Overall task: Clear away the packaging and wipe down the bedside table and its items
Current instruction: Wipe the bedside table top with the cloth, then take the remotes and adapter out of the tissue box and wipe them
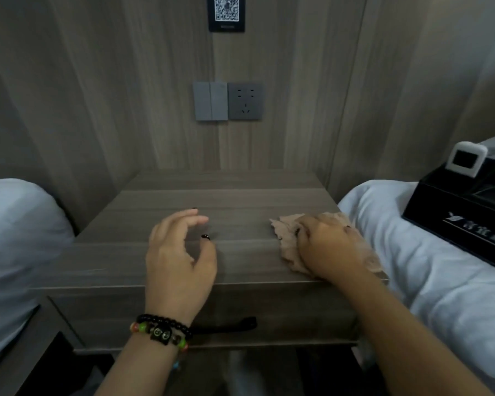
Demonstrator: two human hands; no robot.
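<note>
Head view: right hand [325, 247] presses cloth [290, 252] on wooden bedside table [226, 195]; left hand [180, 252] hovers, fingers relaxed.

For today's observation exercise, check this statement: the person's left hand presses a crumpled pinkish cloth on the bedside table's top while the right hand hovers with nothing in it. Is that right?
Not quite: the hands are swapped. In the head view the right hand presses the crumpled pinkish cloth on the bedside table, while the left hand hovers with nothing in it.

Hidden and cut-off parts

The right hand [325, 247] covers most of the cloth [290, 247]; the black box [452, 212] is cut by the right edge, its print blurred.
</note>
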